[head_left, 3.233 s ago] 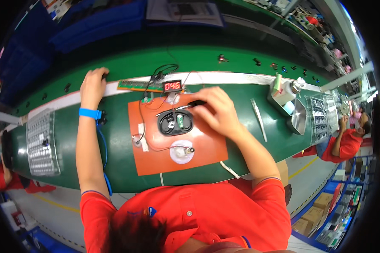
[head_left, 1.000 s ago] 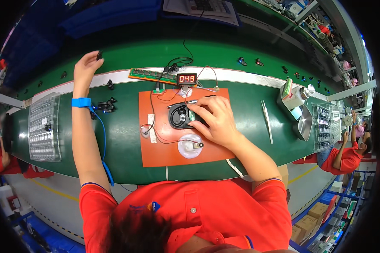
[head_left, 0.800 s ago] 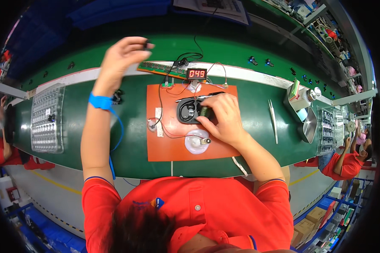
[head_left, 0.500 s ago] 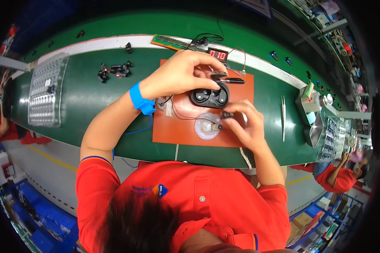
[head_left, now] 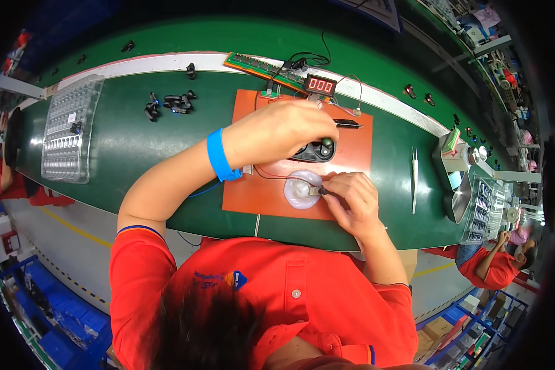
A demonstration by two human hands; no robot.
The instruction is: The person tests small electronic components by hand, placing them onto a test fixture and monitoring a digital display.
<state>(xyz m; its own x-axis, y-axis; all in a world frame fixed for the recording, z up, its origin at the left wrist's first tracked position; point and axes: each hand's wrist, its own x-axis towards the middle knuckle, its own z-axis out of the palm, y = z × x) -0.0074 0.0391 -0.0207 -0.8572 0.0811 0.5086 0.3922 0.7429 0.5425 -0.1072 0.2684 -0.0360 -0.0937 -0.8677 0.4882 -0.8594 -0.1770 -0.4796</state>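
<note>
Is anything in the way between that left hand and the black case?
Nothing visible: the left hand is over the black case, hiding part of it. The black pen lies beyond it, not between.

Brightly lit around the grip of the right hand (head_left: 355, 200), with pale sheen on the mat (head_left: 259, 194) to its left and red glow from the display (head_left: 320, 85) beyond. Dim farther past, bowed and black toward the rim.
</note>
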